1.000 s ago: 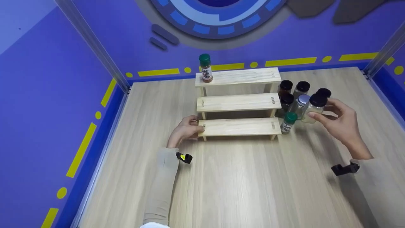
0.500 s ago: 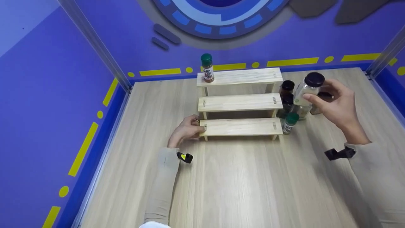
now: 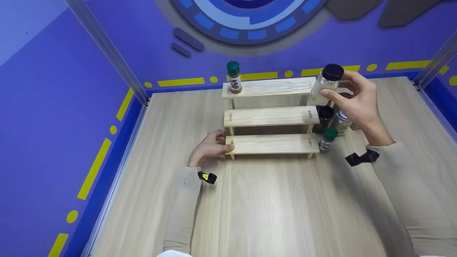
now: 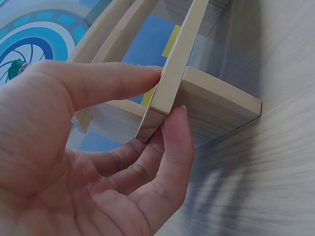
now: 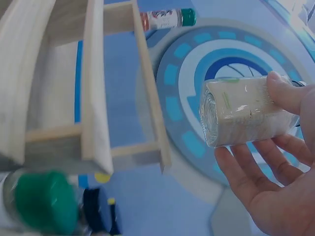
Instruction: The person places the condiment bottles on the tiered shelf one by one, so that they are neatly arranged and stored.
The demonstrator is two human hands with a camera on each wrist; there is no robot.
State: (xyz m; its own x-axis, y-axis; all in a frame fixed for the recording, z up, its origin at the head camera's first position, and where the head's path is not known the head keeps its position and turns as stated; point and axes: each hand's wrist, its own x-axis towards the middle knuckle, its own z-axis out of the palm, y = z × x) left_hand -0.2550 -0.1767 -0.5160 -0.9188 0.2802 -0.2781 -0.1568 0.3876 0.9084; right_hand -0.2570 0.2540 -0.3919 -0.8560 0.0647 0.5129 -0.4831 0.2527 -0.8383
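My right hand (image 3: 358,96) grips a clear glass spice jar (image 3: 324,87) with a black lid and pale contents, raised near the right end of the top tier. In the right wrist view the jar (image 5: 246,109) shows its bare glass base, thumb on one side and fingers on the other. A three-tier wooden rack (image 3: 271,116) stands on the table. My left hand (image 3: 210,146) pinches the left end of its lowest tier; in the left wrist view the thumb and fingers close on the board's end (image 4: 165,93). On the top tier's left stands a green-capped spice bottle (image 3: 234,77).
Right of the rack stand a small green-capped bottle (image 3: 327,139), a silver-capped jar (image 3: 342,123) and a black-lidded jar (image 3: 325,116), with more jars partly hidden behind the right hand. A blue patterned wall (image 3: 271,53) rises behind the table (image 3: 264,200).
My right hand has lifted the black-lidded jar out of the cluster and carried it up and left to the top tier's right end. The left hand stays on the rack.
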